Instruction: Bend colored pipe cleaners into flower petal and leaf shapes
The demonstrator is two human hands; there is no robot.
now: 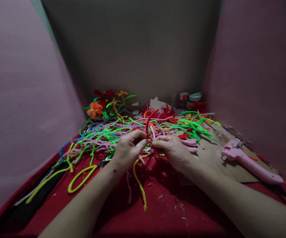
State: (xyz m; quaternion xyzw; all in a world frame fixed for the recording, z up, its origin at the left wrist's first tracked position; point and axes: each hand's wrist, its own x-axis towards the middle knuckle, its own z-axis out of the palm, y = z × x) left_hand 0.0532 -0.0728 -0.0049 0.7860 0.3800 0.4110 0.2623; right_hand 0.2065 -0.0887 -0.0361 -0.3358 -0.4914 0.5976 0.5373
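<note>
My left hand (128, 148) and my right hand (171, 148) meet over the red cloth (163, 205), both pinched on a red pipe cleaner (148, 124) that curves up between them. A yellow pipe cleaner (139, 180) hangs down from under my left hand toward me. Right behind my hands lies a big tangle of pipe cleaners (123, 130) in green, pink, purple, blue and yellow.
A pink glue gun (247, 162) lies on a cardboard sheet (212, 155) at the right. Finished pipe-cleaner flowers (100, 105) stand at the back left, small jars (189, 99) at the back right. Yellow-handled scissors (83, 175) lie left of my left arm. Pink walls close both sides.
</note>
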